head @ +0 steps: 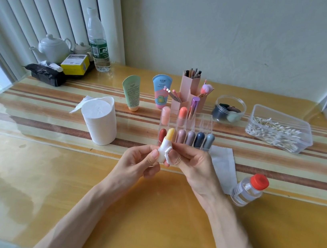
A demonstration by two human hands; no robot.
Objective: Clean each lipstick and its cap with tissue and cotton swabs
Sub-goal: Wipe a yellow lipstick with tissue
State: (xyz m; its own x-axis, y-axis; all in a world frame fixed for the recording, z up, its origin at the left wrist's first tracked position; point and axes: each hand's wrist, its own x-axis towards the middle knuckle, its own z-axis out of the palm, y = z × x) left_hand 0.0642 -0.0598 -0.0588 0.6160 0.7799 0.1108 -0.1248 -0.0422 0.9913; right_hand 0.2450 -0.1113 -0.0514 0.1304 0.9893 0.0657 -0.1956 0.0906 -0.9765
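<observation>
Right now both our arms reach out over the yellow table [155, 223] and bend in, so our hands meet in the middle. Our left hand [138, 160] is turned with the thumb facing us. Its thumb and curled fingers pinch the white bottom part of a lipstick [165, 143]. The lipstick stands almost upright, with its yellow top pointing up and away from us.

Our right hand [192, 165] comes in from the other side with bent fingers. They pinch a small tissue bit [167, 151] and press it on the white part of the lipstick, just beside the left thumb.

To the right of our right hand stands a small clear bottle [247, 190] with a red cap. Next to it a flat tissue sheet [222, 163] lies on the table. To the left of our left hand stands a white paper roll [101, 119].

Just behind our hands is a clear rack [206, 123]. More lipsticks stand in it, such as red, dark blue, pink and orange ones.

Farther back and to the right of our right hand is a clear box of cotton swabs [279, 129]. Beside it is a round jar [229, 110].

Behind the rack stands a pink holder [190, 89] with brushes. Two tubes [131, 92] stand behind our left hand. Far off to the left are a water bottle [98, 41] and a white teapot [53, 47].
</observation>
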